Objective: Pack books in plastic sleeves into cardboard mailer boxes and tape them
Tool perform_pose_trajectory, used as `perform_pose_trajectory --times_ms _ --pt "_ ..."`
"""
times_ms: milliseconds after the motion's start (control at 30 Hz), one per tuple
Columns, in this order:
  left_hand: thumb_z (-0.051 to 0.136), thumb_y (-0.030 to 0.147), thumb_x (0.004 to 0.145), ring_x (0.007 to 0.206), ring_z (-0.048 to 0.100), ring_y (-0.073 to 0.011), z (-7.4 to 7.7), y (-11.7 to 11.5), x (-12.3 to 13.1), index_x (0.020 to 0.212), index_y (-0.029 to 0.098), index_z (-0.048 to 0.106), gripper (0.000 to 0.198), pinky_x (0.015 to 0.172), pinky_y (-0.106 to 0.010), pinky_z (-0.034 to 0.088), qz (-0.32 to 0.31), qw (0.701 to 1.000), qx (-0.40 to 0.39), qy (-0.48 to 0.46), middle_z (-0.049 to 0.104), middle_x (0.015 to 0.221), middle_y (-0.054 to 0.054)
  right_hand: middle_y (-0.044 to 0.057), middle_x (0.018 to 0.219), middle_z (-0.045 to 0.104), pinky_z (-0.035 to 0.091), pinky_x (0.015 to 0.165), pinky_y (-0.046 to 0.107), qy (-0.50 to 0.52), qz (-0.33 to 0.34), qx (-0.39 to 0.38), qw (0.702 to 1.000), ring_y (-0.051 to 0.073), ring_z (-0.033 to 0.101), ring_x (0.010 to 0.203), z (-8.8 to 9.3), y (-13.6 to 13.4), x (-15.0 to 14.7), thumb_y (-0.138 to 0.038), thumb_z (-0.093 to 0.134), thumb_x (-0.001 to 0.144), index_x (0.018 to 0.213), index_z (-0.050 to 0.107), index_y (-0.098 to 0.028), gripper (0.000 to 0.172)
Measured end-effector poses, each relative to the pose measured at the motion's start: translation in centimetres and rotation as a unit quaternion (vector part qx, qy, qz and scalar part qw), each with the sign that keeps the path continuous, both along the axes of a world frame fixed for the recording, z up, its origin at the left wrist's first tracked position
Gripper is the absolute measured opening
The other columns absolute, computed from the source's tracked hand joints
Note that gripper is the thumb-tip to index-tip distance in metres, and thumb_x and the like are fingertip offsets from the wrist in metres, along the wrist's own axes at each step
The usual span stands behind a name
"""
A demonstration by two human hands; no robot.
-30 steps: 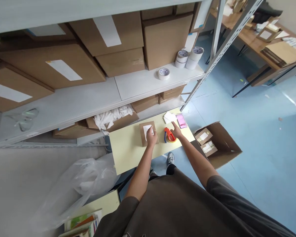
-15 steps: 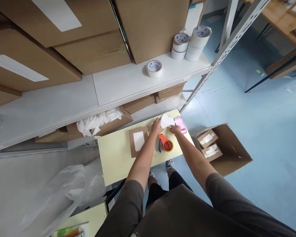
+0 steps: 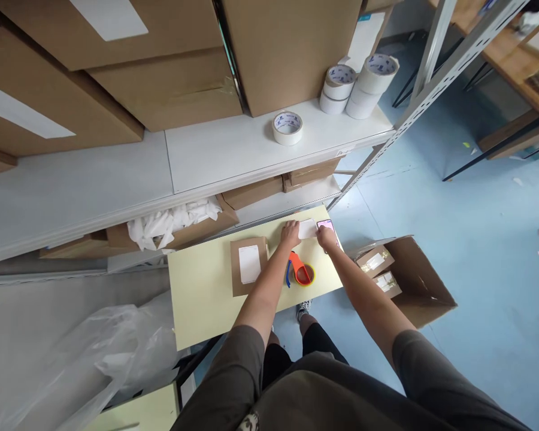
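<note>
Between my hands is a small stack or sheet of white paper slips (image 3: 307,228); which of the two I cannot tell. My left hand (image 3: 290,234) grips its left edge with closed fingers. At the right edge my right hand (image 3: 326,237) pinches it and partly covers a phone (image 3: 327,224) with a lit pinkish screen. Just in front lies an orange tape dispenser (image 3: 298,264) with a blue handle and a roll of tape. A brown cardboard parcel (image 3: 236,272) with a white label (image 3: 250,264) lies flat to the left on the pale yellow table (image 3: 197,293).
An open carton (image 3: 426,281) with labelled parcels stands on the floor at right. Beyond the table is a white shelf (image 3: 233,149) with large boxes (image 3: 291,54) and tape rolls (image 3: 287,128). A clear plastic bag (image 3: 117,347) hangs at left.
The white paper has turned from a tilted position to nearly square with the table. My right hand has moved slightly right and now covers part of the phone. The camera view has shifted a little.
</note>
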State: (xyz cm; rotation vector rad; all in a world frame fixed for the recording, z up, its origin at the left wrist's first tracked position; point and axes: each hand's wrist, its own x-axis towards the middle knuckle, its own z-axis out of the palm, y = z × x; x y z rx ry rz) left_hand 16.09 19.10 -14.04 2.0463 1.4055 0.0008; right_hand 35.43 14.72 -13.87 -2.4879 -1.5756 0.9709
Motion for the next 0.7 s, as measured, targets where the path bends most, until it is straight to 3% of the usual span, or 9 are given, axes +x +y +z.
perform_pose_trajectory --times_ms 133,300,367,467,567,700 --pt "0.081 0.011 0.079 0.140 0.046 -0.0361 0.1 0.3 -0.2 0.142 0.016 0.058 0.068 0.117 -0.047 0.041 -0.032 0.999 0.005 0.029 0.057 0.146 -0.021 0.018 0.118 0.076 0.053 0.092 0.039 -0.015 -0.012 0.016 1.000 0.033 0.071 0.111 0.4 -1.3 -0.4 -0.035 0.058 0.102 0.132 0.069 -0.019 0.035" --pt "0.080 0.005 0.074 0.149 0.040 -0.0373 0.5 0.1 -2.4 0.147 0.020 0.057 0.077 0.121 -0.049 0.038 -0.020 1.000 -0.011 0.003 0.055 0.153 -0.019 0.018 0.133 0.070 0.053 0.097 0.038 0.043 0.022 0.048 0.998 0.031 0.068 0.120 0.5 -3.4 -2.2 -0.034 0.063 0.100 0.149 0.057 -0.017 0.052" --pt "0.083 0.006 0.072 0.154 0.036 -0.0373 0.6 -0.5 -3.3 0.155 0.022 0.051 0.090 0.123 -0.048 0.037 0.027 0.999 -0.016 -0.028 0.048 0.162 -0.018 0.018 0.136 0.069 0.054 0.097 0.039 0.064 0.020 0.037 0.997 0.032 0.069 0.120 0.4 -3.8 -3.3 -0.038 0.065 0.099 0.156 0.050 -0.020 0.061" --pt "0.085 0.018 0.077 0.151 0.043 -0.0371 0.6 -1.5 -4.0 0.160 0.019 0.045 0.092 0.120 -0.046 0.039 0.168 0.984 -0.029 -0.052 0.046 0.164 -0.021 0.018 0.141 0.065 0.054 0.095 0.040 0.068 -0.002 0.027 0.997 0.032 0.069 0.119 0.0 -4.1 -4.8 -0.038 0.066 0.100 0.160 0.044 -0.024 0.065" --pt "0.080 0.026 0.086 0.135 0.060 -0.0347 0.4 -2.3 -4.0 0.146 0.017 0.059 0.065 0.111 -0.043 0.045 0.283 0.955 -0.072 -0.049 0.062 0.147 -0.021 0.016 0.141 0.062 0.054 0.095 0.038 0.059 -0.015 0.025 0.998 0.031 0.070 0.118 -0.3 -4.5 -5.6 -0.035 0.071 0.097 0.159 0.044 -0.028 0.068" --pt "0.076 0.022 0.089 0.117 0.070 -0.0280 0.2 -2.7 -3.9 0.121 0.019 0.073 0.032 0.101 -0.037 0.048 0.323 0.941 -0.087 -0.052 0.076 0.125 -0.015 0.013 0.133 0.065 0.054 0.095 0.035 0.061 0.004 0.032 0.998 0.029 0.071 0.114 -0.3 -4.8 -5.6 -0.037 0.071 0.097 0.157 0.048 -0.031 0.065"
